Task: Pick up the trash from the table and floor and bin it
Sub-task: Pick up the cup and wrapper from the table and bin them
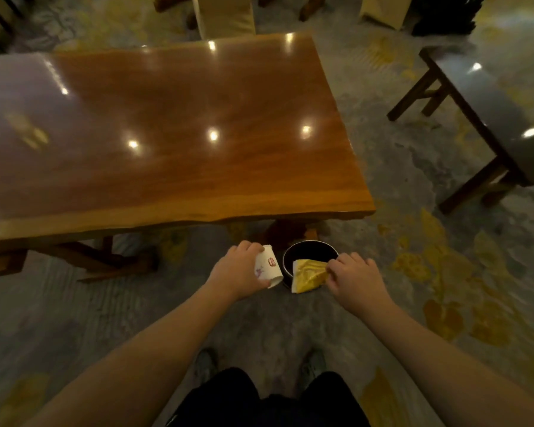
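- Holding trash in both hands at the dark round bin (310, 249): the left hand (241, 272) is wrapped round a white paper cup (268, 270), and the right hand (356, 280) pinches a yellow wrapper (309, 275) at its edge.
- Wrapper hangs from the fingertips over the bin's mouth; spread those fingers to drop it.
- Cup seems just beside the rim; shift it inward before letting go.

paper cup (268, 270), red mark, unreadable
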Demonstrator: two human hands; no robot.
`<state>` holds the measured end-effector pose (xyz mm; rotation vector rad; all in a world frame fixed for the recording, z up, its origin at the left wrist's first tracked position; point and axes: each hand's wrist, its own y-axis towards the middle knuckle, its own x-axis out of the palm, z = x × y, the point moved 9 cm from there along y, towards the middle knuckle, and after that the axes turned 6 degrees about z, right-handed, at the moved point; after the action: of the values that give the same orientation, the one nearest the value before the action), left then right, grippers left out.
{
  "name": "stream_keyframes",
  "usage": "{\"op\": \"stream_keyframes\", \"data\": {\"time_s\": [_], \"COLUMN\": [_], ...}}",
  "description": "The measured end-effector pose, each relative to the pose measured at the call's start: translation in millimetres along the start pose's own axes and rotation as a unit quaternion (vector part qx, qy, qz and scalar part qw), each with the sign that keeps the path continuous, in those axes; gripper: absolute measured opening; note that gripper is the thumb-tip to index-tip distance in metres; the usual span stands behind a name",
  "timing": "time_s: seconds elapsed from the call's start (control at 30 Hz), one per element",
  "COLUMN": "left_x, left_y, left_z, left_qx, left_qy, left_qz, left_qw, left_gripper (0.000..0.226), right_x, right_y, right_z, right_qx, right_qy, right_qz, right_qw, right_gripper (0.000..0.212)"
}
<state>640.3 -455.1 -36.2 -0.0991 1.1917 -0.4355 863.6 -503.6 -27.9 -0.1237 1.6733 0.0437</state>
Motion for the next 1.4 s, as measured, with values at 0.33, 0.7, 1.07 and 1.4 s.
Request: {"op": "stream_keyframes", "data": {"time_s": [0.33, 0.7, 1.07, 1.4], "left_x": [133, 309, 377, 305], "left_y": [90, 228, 287, 252], "left_z": [32, -7, -32, -59], "left_qx": [0.0, -0.022, -0.011, -0.044], "left_qy": [0.044, -0.035, -0.003, -0.041], "left_qz": [-0.099, -0.123, -0.126, -0.067], "left_qw": [0.994, 0.992, 0.992, 0.996], "left_gripper": [0.083, 0.086, 0.09, 0.041], "right_x": [112, 282, 377, 318], "right_y": [29, 85, 130, 132], "right_z": [105, 158, 171, 117], "right_qx": [0.05, 0.123, 0.158, 0.086], "right_qy": [-0.002, 0.039, 0.055, 0.073], "right_qz": [-0.117, -0.146, -0.156, -0.138], "right_qw": [0.992, 0.981, 0.974, 0.984], "right_gripper": [0.024, 0.023, 0.026, 0.021]}}
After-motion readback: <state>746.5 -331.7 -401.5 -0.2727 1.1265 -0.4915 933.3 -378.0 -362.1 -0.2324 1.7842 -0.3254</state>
